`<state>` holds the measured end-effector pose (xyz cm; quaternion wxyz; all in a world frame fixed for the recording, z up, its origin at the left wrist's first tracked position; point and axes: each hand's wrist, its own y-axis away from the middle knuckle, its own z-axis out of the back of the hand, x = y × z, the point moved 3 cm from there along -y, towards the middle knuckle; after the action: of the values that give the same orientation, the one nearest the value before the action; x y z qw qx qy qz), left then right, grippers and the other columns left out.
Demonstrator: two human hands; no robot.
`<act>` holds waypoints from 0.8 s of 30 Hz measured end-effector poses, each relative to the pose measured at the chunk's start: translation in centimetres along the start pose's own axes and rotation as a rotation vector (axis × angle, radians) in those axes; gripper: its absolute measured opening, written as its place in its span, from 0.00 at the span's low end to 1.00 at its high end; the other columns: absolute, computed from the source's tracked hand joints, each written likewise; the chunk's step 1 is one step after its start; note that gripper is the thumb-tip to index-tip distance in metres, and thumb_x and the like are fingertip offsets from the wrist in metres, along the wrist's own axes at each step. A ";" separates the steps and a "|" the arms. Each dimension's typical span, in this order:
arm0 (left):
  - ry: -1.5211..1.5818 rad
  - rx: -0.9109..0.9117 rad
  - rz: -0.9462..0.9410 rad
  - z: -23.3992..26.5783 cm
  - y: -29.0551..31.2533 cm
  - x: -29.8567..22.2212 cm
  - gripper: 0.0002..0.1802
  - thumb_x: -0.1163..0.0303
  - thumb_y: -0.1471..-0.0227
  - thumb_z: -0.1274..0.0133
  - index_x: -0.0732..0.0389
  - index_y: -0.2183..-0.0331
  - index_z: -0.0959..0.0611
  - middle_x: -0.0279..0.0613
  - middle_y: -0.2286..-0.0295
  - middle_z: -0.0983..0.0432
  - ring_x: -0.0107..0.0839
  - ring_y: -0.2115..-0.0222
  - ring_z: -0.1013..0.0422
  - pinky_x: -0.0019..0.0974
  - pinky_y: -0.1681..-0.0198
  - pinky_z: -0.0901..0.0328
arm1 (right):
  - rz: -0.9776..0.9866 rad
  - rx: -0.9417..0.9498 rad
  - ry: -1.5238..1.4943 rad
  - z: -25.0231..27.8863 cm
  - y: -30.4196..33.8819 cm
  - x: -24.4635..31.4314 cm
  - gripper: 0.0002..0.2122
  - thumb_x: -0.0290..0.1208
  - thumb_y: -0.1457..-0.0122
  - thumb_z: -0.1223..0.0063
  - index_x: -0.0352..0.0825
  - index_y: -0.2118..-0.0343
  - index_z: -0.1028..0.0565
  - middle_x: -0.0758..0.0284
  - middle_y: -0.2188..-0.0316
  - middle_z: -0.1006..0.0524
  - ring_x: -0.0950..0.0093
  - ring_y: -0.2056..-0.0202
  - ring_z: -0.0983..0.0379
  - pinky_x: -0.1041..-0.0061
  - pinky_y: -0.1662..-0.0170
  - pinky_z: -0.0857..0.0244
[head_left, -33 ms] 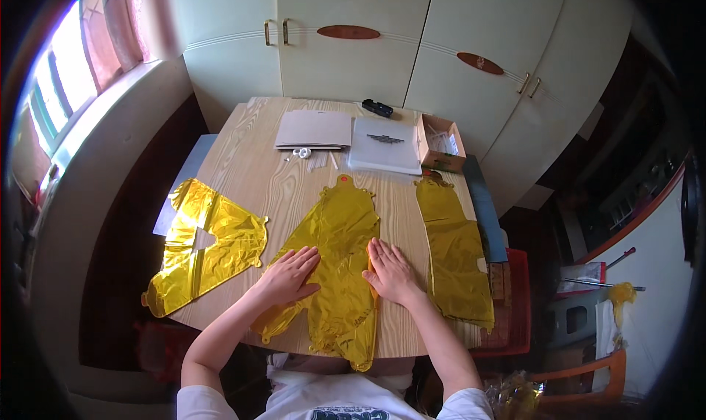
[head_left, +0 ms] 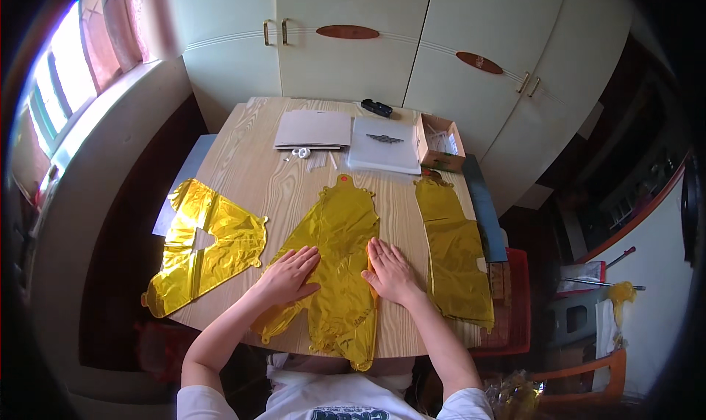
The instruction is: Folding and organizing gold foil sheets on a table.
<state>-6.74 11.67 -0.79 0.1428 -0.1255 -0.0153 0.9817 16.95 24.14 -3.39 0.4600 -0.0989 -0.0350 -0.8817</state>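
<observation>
A flat gold foil balloon [head_left: 334,232] lies in the middle of the table, its surface creased, with a red dot on the tab at its far end. My left hand [head_left: 289,275] rests flat on its left side, fingers together and stretched out. Along its right edge lies my right hand [head_left: 391,271], also flat, its fingertips by the foil and its palm partly over the wood. Neither hand grips anything. Another gold foil balloon [head_left: 228,232], with a triangular hole, is spread at the left. More gold foil [head_left: 456,255] lies flat at the right edge.
At the back of the wooden table [head_left: 243,152] are a stack of grey cards [head_left: 315,128], clear plastic sheets [head_left: 382,144], a small cardboard box [head_left: 441,142] and a black object [head_left: 377,108]. White rings [head_left: 302,153] lie before the cards. A red crate [head_left: 519,302] stands off the right edge.
</observation>
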 end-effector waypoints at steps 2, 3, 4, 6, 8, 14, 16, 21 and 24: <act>-0.004 0.000 0.002 -0.1 -0.3 -0.1 0.42 0.46 0.45 0.50 0.68 0.41 0.38 0.53 0.39 0.44 0.46 0.38 0.47 0.46 0.36 0.50 | -0.001 -0.005 -0.006 -0.2 0.0 -0.1 0.35 0.55 0.33 0.75 0.29 0.34 0.55 0.57 0.32 0.54 0.65 0.31 0.60 0.63 0.30 0.68; -0.003 -0.002 0.002 -0.1 -0.4 -0.2 0.42 0.46 0.45 0.50 0.68 0.41 0.38 0.53 0.39 0.44 0.46 0.38 0.47 0.46 0.36 0.50 | -0.001 -0.008 -0.009 -0.2 0.1 -0.1 0.35 0.55 0.33 0.75 0.29 0.34 0.55 0.57 0.32 0.54 0.65 0.31 0.60 0.64 0.30 0.68; -0.003 -0.003 0.002 -0.1 -0.6 -0.2 0.42 0.46 0.45 0.50 0.68 0.41 0.38 0.53 0.39 0.44 0.46 0.38 0.47 0.46 0.36 0.50 | 0.000 -0.006 -0.017 -0.2 0.1 -0.2 0.36 0.56 0.34 0.74 0.29 0.34 0.55 0.57 0.32 0.54 0.65 0.31 0.60 0.64 0.30 0.68; 0.001 -0.007 0.003 -0.2 -0.7 -0.3 0.42 0.46 0.45 0.50 0.68 0.41 0.38 0.52 0.39 0.44 0.46 0.38 0.47 0.46 0.36 0.50 | 0.003 0.000 -0.036 -0.2 0.1 -0.3 0.37 0.57 0.35 0.72 0.29 0.34 0.55 0.57 0.32 0.55 0.65 0.31 0.61 0.64 0.30 0.69; 0.000 -0.012 0.008 -0.2 -0.9 -0.5 0.42 0.46 0.45 0.50 0.67 0.41 0.38 0.51 0.39 0.43 0.45 0.38 0.47 0.46 0.36 0.50 | -0.002 0.031 -0.003 -0.1 0.2 -0.2 0.39 0.59 0.36 0.70 0.29 0.34 0.55 0.57 0.32 0.55 0.66 0.31 0.62 0.65 0.30 0.69; 0.012 0.010 0.049 -0.5 -1.4 -1.1 0.40 0.48 0.44 0.52 0.67 0.40 0.38 0.51 0.39 0.44 0.44 0.37 0.49 0.46 0.34 0.54 | -0.005 0.042 0.020 0.3 -0.1 0.1 0.43 0.62 0.40 0.63 0.29 0.34 0.53 0.57 0.32 0.56 0.65 0.31 0.63 0.66 0.30 0.69; 0.022 0.011 0.047 -0.4 -1.3 -1.5 0.40 0.48 0.44 0.52 0.68 0.40 0.38 0.52 0.39 0.44 0.45 0.37 0.49 0.46 0.34 0.54 | -0.019 0.070 0.026 0.6 0.0 0.5 0.44 0.64 0.41 0.62 0.31 0.33 0.56 0.57 0.31 0.58 0.65 0.30 0.66 0.66 0.30 0.71; 0.079 -0.017 0.054 -0.4 -1.2 -1.9 0.42 0.46 0.46 0.50 0.68 0.41 0.38 0.53 0.40 0.43 0.47 0.37 0.49 0.47 0.35 0.54 | -0.027 0.046 0.022 0.3 0.2 0.3 0.44 0.65 0.41 0.63 0.34 0.33 0.56 0.58 0.31 0.58 0.65 0.30 0.65 0.65 0.30 0.71; -0.004 -0.078 0.074 0.0 0.3 -2.5 0.41 0.46 0.47 0.49 0.68 0.43 0.34 0.53 0.40 0.42 0.48 0.37 0.49 0.49 0.35 0.55 | -0.013 -0.005 -0.032 -0.1 0.1 -0.2 0.44 0.66 0.41 0.64 0.35 0.32 0.56 0.59 0.31 0.57 0.65 0.30 0.65 0.65 0.30 0.71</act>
<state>-4.50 10.67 -0.17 0.1012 -0.1293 -0.0493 0.9852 17.11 24.19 -3.57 0.4536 -0.1138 -0.0409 -0.8830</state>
